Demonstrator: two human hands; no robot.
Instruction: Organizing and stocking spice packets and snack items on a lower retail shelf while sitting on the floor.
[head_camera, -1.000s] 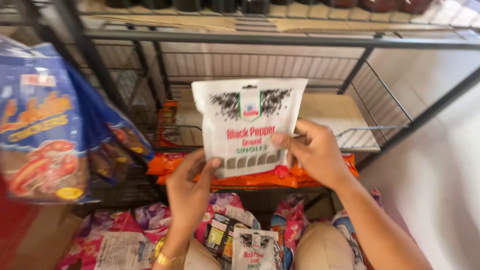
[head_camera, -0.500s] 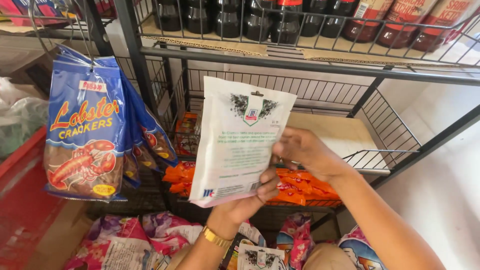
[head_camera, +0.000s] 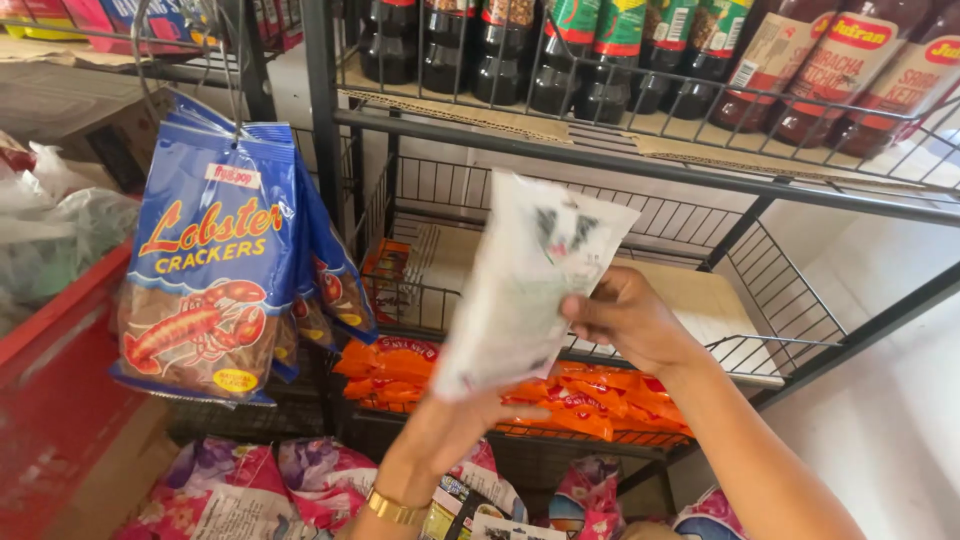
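White pouch (head_camera: 530, 285), flat and motion-blurred, is held up in front of the black wire shelf rack (head_camera: 640, 165), roughly centre of the head view. It tilts, top edge leaning right toward the far shelf, dark printed patch near its top.

Left hand (head_camera: 455, 425): below the pouch, grip clenched on its lower edge from underneath; a gold wristband (head_camera: 393, 509) shows on the wrist.

Right hand (head_camera: 625, 320): at the pouch's right edge, fingers (head_camera: 590, 308) curled onto it, grip grasping the pouch at mid-height.

Behind the pouch, middle shelf: cardboard liner (head_camera: 690, 290) lying flat, mostly bare on the right. Below it, orange packets (head_camera: 560, 395) stacked in a row along the lower shelf front, just beneath both hands.

Top shelf, far: dark bottles (head_camera: 560, 50) in a row, red sauce bottles (head_camera: 830, 70) to the right.

Left: blue cracker bags (head_camera: 215, 260) hanging from a hook, lobster picture on the front, well apart from the pouch.

Near bottom edge: pink floral bags (head_camera: 270, 485) on the floor. Far left: red bin edge (head_camera: 60, 370).
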